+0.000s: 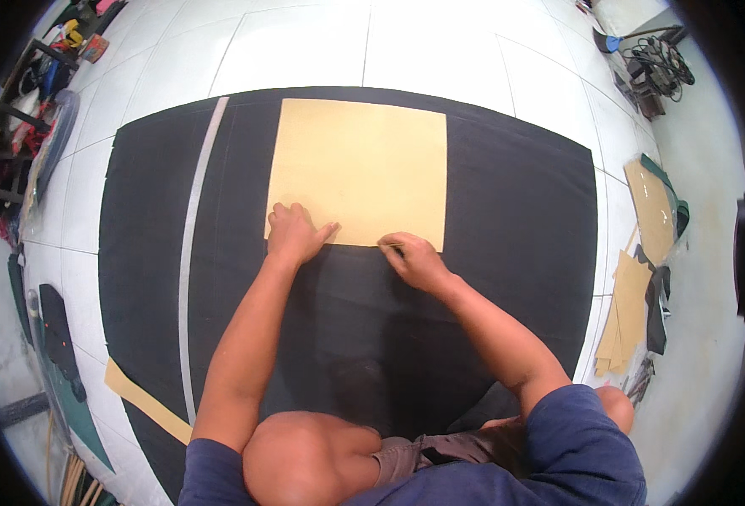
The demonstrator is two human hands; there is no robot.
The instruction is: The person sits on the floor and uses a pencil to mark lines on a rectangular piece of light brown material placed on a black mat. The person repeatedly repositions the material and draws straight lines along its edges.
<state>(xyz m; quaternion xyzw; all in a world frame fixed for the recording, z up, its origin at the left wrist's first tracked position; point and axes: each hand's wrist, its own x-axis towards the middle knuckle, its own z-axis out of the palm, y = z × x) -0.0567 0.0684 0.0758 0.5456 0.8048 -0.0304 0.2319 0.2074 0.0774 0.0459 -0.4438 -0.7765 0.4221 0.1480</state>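
Colleague: Sheet [360, 169], tan and four-sided, lying flat at upper centre of the frame on black cloth [516, 185]. From my distant station, how far along should I judge the work to be?

Operator: Early, in my judgement. Done: the cloth is spread out and the sheet laid upon it. Remaining, as far as I can infer: the work along the sheet's near edge, for I make out no cut in the cloth beside it. Note also the long pale strip [191, 253], apart from the sheet at left of centre, and the narrow tan piece [146, 401] at lower left.

Colleague: And how do I read the hands?

Operator: The left hand [295, 234] rests palm down on the sheet's lower left corner, fingers spread, thumb pointing right, gripping nothing. The right hand [414, 260] meets the near edge right of centre, fingers curled and tips drawn toward the thumb; whether they pinch the edge or something slim, I cannot tell. The left forearm [250, 346] rises steeply; the right forearm [499, 329] slants in from lower right, elbow bent outward.
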